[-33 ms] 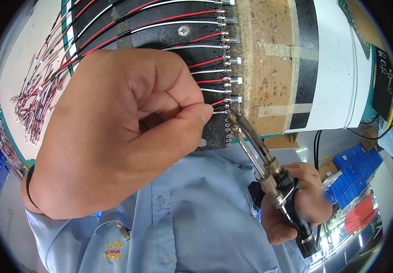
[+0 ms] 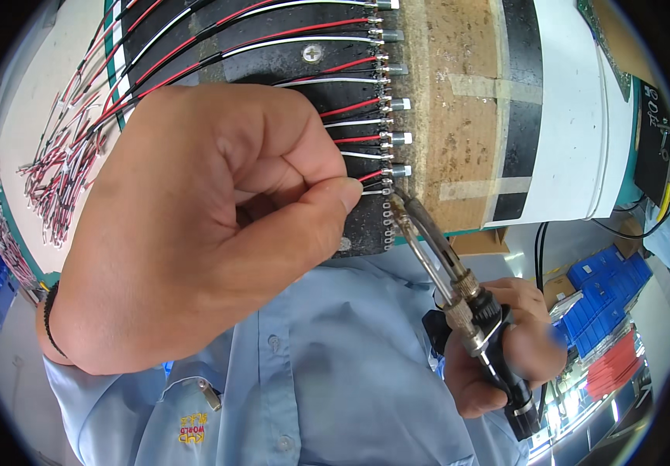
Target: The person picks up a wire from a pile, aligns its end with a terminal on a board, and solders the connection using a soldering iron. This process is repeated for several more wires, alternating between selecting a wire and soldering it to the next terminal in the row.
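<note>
Two hands are at work in the middle of the frame. The left hand (image 2: 195,225) is big and close to the camera; its thumb and forefinger are pinched together on the end of a thin white wire (image 2: 374,190), just at the lowest place in a row of red and white wires (image 2: 350,109) that lie on a black fixture (image 2: 273,54). Each wire ends at a small metal connector (image 2: 399,137) on the right edge of this fixture, beside a brown board (image 2: 459,101). The right hand (image 2: 498,349), at the lower right, is closed around the black handle of a soldering iron (image 2: 459,287). The iron is tilted up to the left, and its metal tip is touching or almost touching the end of the pinched wire. More loose red and white wires (image 2: 55,179) lie at the upper left on the tabletop (image 2: 48,101). A light blue shirt (image 2: 327,373) fills the lower centre.
</note>
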Tool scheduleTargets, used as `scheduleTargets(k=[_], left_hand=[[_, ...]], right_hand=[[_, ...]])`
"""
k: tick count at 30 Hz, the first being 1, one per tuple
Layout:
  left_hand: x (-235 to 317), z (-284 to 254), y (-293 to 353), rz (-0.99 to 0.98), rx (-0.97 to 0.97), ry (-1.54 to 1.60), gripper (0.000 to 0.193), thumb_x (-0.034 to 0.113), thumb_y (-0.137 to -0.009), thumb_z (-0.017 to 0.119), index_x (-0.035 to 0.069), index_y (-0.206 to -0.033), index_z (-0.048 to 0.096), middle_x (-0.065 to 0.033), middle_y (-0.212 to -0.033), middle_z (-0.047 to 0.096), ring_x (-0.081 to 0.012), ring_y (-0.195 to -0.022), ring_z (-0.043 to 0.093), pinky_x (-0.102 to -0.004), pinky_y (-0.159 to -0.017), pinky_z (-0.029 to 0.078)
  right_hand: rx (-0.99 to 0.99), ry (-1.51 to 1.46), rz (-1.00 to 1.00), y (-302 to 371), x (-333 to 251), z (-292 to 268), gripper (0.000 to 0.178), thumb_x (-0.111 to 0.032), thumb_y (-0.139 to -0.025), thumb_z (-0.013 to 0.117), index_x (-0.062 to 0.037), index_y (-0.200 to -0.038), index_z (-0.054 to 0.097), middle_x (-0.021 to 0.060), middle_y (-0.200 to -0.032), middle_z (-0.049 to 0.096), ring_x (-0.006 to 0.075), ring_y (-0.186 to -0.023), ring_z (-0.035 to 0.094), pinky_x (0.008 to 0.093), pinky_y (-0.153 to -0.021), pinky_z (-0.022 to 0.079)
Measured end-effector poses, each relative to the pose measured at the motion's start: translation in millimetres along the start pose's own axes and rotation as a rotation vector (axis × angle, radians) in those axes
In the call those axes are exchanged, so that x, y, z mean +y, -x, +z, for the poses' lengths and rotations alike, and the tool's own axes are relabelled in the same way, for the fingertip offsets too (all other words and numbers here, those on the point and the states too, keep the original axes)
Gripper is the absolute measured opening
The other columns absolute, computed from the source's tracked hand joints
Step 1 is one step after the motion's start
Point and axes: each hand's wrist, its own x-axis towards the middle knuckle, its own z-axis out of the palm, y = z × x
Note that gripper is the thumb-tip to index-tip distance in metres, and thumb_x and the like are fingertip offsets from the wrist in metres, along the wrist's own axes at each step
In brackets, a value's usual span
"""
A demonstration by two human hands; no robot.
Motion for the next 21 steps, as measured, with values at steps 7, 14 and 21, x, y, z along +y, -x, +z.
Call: scheduleTargets(k=[7, 14, 21], left_hand=[[-4, -1, 0, -0.057, -0.002, 0.021, 0.009, 0.003, -0.092, 0.065, -0.003, -0.086, 0.062, -0.005, -0.071, 0.065, -0.0053, -0.058, 0.06, -0.0176, -0.05, 0.047], [-2, -4, -1, 0.032, -0.049, -0.003, 0.011, 0.007, -0.094, 0.065, -0.003, -0.088, 0.063, -0.0046, -0.07, 0.065, -0.0051, -0.058, 0.058, -0.0176, -0.052, 0.045], [3, -6, -1, 0.025, -0.075, -0.042, 0.012, 0.009, -0.094, 0.065, -0.002, -0.088, 0.064, -0.0041, -0.069, 0.064, -0.0051, -0.058, 0.057, -0.019, -0.053, 0.044]], right_hand=[[0.073, -0.015, 0.092, 7, -8, -1, 0.053, -0.05, -0.095, 0.057, -0.0046, -0.122, 0.05, 0.02, -0.081, 0.064, 0.0279, -0.067, 0.063, 0.0345, -0.059, 0.05], [0.076, -0.029, 0.117, 12, -12, -2, 0.054, -0.051, -0.095, 0.058, -0.0063, -0.123, 0.049, 0.0228, -0.086, 0.065, 0.0292, -0.073, 0.063, 0.0346, -0.061, 0.052], [0.029, 0.028, 0.062, 8, -11, -2, 0.054, -0.053, -0.095, 0.055, -0.0065, -0.123, 0.049, 0.0202, -0.078, 0.063, 0.0274, -0.063, 0.062, 0.0348, -0.058, 0.05]])
